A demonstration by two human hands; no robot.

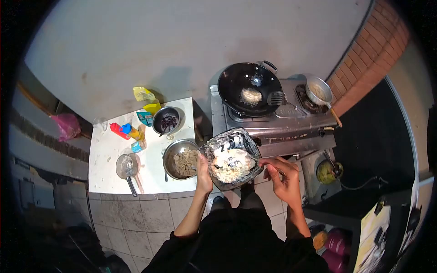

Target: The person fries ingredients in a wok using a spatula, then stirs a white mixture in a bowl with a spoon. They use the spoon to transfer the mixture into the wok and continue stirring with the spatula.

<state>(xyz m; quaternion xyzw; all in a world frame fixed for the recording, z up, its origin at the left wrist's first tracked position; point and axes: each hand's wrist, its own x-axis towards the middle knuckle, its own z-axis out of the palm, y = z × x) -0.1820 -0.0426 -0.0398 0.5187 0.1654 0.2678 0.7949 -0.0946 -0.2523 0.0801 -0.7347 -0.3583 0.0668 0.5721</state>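
A dark square bowl [218, 181] with a white and pale yellow floury mixture is held at the centre, above the floor between table and stove. My left hand [204, 176] grips its left rim. At the right rim, my right hand [284, 179] is closed, its thumb and index finger pinched together; what they hold is too small to make out. Beyond the bowl, a black wok [230, 91] sits on the stove with a pale piece of food [251, 96] in it. A slotted spatula [275, 98] rests in the wok, its handle extending right.
A white table [104, 164] at left bears a steel bowl [169, 175] of pale pieces, a dark-filled bowl [175, 111], sauce bottles [132, 132] and a small pan [124, 167]. A strainer [319, 92] stands at the stove's [291, 120] right, near a brick column [368, 50].
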